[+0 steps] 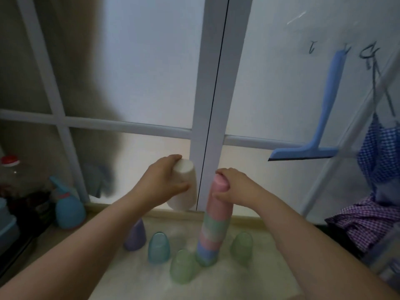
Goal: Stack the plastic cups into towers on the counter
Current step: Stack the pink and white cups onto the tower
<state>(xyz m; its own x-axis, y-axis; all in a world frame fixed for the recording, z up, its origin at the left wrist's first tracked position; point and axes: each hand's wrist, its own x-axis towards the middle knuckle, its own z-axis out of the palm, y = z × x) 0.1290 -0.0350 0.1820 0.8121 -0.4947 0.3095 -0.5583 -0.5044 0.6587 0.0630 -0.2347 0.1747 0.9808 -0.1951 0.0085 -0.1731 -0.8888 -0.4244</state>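
A tall tower of nested upside-down cups (pixel 213 232) in pink, green and blue stands on the counter (pixel 249 276). My right hand (pixel 233 187) grips the pink cup at its top. My left hand (pixel 164 182) holds a white cup (pixel 186 191) upside down in the air, just left of the tower's top and apart from it. Loose upside-down cups stand around the base: a purple cup (pixel 135 238), a blue cup (pixel 158 247), a green cup (pixel 183 266) in front and another green cup (pixel 242 245) on the right.
A frosted window with white frames rises right behind the counter. A blue squeegee (pixel 320 131) hangs at the right, above checked cloths (pixel 372 213). A blue spray bottle (pixel 68 208) and a red-capped bottle (pixel 9 163) stand at the left.
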